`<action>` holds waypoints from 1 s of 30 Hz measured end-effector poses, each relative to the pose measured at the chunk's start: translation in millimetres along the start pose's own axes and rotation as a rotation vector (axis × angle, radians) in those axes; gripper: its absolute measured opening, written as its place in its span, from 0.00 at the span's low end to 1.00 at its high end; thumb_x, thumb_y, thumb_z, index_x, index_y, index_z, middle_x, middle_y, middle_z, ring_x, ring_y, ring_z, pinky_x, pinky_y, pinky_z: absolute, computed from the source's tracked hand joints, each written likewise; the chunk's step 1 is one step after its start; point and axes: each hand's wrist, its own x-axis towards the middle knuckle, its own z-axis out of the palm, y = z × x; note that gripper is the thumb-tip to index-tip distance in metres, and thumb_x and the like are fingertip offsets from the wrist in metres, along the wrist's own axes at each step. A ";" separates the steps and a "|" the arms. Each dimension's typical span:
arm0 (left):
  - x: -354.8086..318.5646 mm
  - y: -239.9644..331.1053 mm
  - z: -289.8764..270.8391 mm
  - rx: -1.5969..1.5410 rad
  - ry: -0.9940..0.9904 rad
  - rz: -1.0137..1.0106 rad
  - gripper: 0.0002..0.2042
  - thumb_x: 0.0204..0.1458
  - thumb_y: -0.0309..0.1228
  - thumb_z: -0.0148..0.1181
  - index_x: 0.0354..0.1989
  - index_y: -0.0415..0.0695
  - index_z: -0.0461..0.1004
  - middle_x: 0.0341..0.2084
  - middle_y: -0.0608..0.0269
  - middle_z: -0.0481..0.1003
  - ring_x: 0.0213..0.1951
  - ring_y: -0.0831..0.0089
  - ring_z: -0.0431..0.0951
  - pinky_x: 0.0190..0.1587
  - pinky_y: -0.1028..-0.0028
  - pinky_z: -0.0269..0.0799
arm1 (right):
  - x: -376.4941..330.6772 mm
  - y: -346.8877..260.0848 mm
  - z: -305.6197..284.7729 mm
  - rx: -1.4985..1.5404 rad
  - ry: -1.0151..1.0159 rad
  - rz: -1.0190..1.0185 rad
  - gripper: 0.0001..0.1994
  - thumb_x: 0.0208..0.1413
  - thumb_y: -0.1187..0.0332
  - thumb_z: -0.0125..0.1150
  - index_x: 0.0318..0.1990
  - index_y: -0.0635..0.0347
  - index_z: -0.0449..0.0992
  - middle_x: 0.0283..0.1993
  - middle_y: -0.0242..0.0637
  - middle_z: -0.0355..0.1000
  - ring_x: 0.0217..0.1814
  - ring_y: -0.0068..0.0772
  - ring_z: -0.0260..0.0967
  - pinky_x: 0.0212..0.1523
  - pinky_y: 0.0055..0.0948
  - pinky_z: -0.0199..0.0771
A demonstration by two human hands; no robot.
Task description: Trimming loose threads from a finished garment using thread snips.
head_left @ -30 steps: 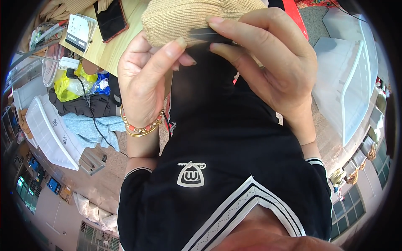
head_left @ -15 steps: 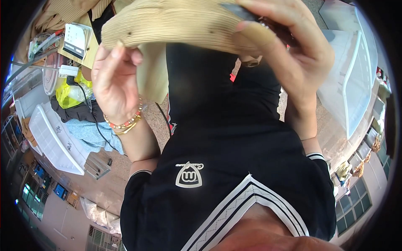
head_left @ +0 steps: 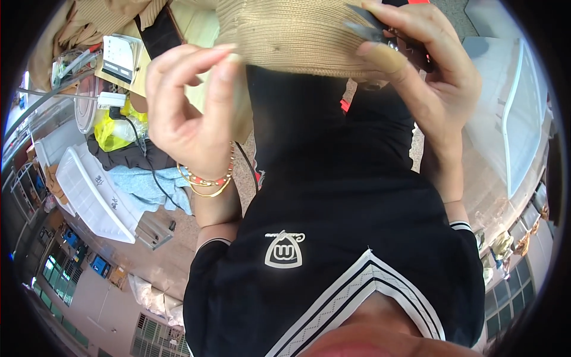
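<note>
A tan ribbed knit piece stretches across the top of the view, with a small dark spot on it. My right hand grips small thread snips, their dark blades spread over the knit. A tan covering wraps the thumb of that hand, which presses at the knit's right end. At the knit's left edge, my left hand is closed in a pinch, thumb and forefinger together. What lies between those fingertips is too small to tell. Bracelets circle the left wrist.
To the left are a dark phone, a card stack, a white plug adapter with a black cord, a yellow bag, blue cloth and a white bin. A translucent bin stands right.
My left hand has gone from holding the knit's lower left edge to a raised pinch beside it. The snips' blades now show spread apart.
</note>
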 end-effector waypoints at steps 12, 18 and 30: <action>-13.0 -1.5 12.6 0.136 -0.142 0.142 0.17 0.39 0.21 0.72 0.40 0.43 0.78 0.36 0.60 0.75 0.39 0.68 0.74 0.40 0.74 0.71 | 10.9 -31.5 -8.3 -0.015 -0.107 0.146 0.22 0.42 0.74 0.74 0.47 0.64 0.76 0.33 0.35 0.72 0.32 0.25 0.67 0.34 0.23 0.65; 4.9 -32.1 -1.2 0.483 -0.027 0.339 0.08 0.47 0.17 0.64 0.36 0.37 0.77 0.33 0.57 0.75 0.33 0.70 0.74 0.31 0.77 0.72 | -38.5 29.4 8.0 0.527 -0.113 0.256 0.20 0.43 0.82 0.69 0.47 0.65 0.74 0.36 0.27 0.67 0.34 0.14 0.63 0.35 0.15 0.63; 4.5 -83.0 -20.7 0.450 -0.002 0.042 0.07 0.54 0.24 0.62 0.39 0.37 0.74 0.34 0.63 0.75 0.31 0.79 0.75 0.36 0.79 0.72 | -65.5 42.0 13.9 0.662 -0.241 0.333 0.11 0.48 0.80 0.66 0.41 0.64 0.76 0.35 0.28 0.73 0.36 0.14 0.68 0.36 0.15 0.67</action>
